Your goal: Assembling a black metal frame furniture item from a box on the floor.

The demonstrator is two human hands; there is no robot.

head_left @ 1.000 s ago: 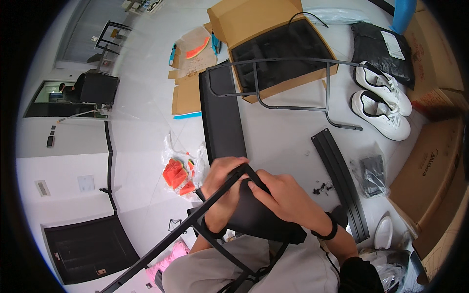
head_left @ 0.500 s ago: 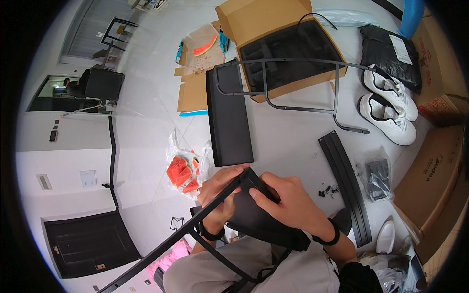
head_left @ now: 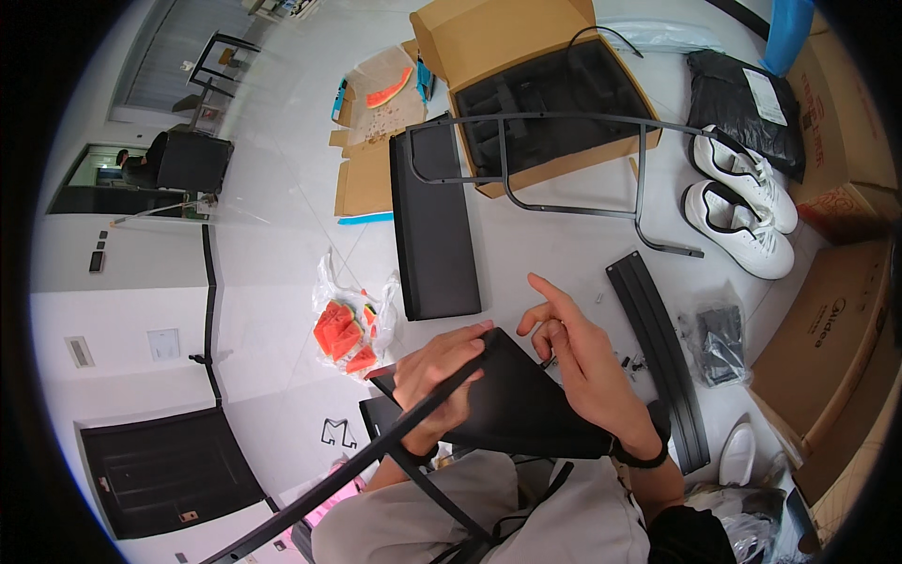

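Note:
My left hand [head_left: 434,383] is wrapped round the upper end of a black metal frame bar [head_left: 352,467], where it meets the corner of a black panel [head_left: 517,399]. The bar slants down to the lower left, with a thinner strut branching off toward my lap. The panel lies tilted above my grey-clad legs. Above the panel's right side is my right hand [head_left: 590,371], off the bar, its index finger stretched out and the others loosely bent. A small dark sliver shows under its fingers; I cannot tell whether it is held. Small screws [head_left: 637,364] lie just right of that hand.
Beyond my hands lie a long black panel [head_left: 437,235], a bent tube frame [head_left: 573,209] and an opened cardboard box [head_left: 564,179]. At right are a black slat [head_left: 662,362], white shoes [head_left: 742,226] and a bagged black part [head_left: 722,343]. Watermelon pieces [head_left: 338,329] rest on plastic at left.
My right hand has lifted off the panel's corner and moved right, its index finger now stretched out. The panel has tilted, showing more of its flat face. My left hand still grips the bar.

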